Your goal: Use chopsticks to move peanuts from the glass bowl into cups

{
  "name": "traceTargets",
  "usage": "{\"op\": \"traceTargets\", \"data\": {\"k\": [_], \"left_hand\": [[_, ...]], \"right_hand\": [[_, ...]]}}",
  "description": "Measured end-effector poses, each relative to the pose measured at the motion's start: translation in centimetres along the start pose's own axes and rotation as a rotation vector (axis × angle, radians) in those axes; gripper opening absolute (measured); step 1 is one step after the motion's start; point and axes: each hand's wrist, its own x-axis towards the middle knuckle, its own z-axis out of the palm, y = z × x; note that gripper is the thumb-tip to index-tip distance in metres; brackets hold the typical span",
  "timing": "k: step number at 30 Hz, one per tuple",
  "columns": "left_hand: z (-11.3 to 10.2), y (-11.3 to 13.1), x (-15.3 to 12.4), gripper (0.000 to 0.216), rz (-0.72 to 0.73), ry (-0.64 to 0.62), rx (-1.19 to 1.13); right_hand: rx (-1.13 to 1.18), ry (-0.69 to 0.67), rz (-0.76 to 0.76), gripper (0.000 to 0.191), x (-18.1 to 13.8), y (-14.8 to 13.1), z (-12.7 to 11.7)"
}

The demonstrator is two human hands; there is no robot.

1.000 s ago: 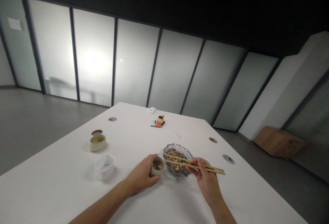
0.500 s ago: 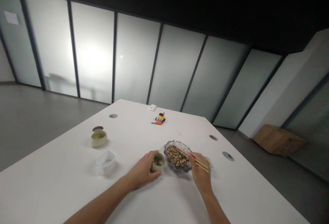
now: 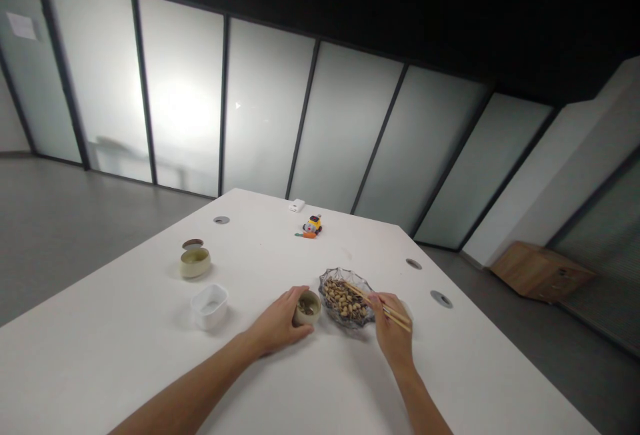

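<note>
Wooden chopsticks, thin and light brown [image 3: 356,290], are tight in the right hand [image 3: 393,335], with that grip closed around them. Their tips dip into a see-through glass bowl with a wavy rim [image 3: 356,324]. Inside it lies a heap of brown and tan nuts and seeds [image 3: 345,302]. From where I stand, I can't tell if the tips pinch any.

Just beside the bowl is a small, round, cream-coloured cup [image 3: 314,318], standing on the flat white surface [image 3: 290,388]. The left hand [image 3: 278,322] has its grip wrapped on the cup's side, fingers behind and thumb in front. Some brown bits sit in the cup.

Off to the person's left are a white plastic tub [image 3: 210,318] and a round, pale green bowl [image 3: 195,267]. Far back, I see a yellow and grey toy car [image 3: 313,223] near an orange toy carrot with a green top [image 3: 309,235].
</note>
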Motion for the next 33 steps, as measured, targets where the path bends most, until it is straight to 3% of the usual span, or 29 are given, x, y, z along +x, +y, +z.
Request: {"op": "traceTargets", "data": {"k": [4, 7, 12, 16, 19, 26, 33], "left_hand": [[0.0, -0.1, 0.0, 0.076, 0.007, -0.002, -0.002], [0.1, -0.2, 0.0, 0.075, 0.009, -0.003, -0.002], [0.0, -0.1, 0.0, 0.077, -0.002, -0.015, 0.005], [0.0, -0.2, -0.1, 0.078, -0.007, -0.020, 0.011], [0.0, -0.2, -0.1, 0.078, -0.003, -0.011, 0.005], [-0.1, -0.1, -0.1, 0.075, 0.017, -0.009, -0.004], [0.0, -0.2, -0.1, 0.077, 0.009, -0.015, 0.005]], "right_hand": [[-0.008, 0.023, 0.022, 0.055, -0.1, -0.1, -0.7], [0.060, 0.032, 0.132, 0.053, -0.1, -0.1, -1.0], [0.479, 0.109, 0.410, 0.049, 0.0, -0.2, -0.7], [0.704, 0.173, 0.435, 0.042, 0.3, -0.6, -0.5], [0.791, 0.129, 0.450, 0.039, 0.3, -0.9, -0.5], [0.828, -0.109, 0.455, 0.039, -0.3, -1.9, -0.3], [0.631, 0.102, 0.467, 0.049, 0.1, -1.4, -0.8]]}}
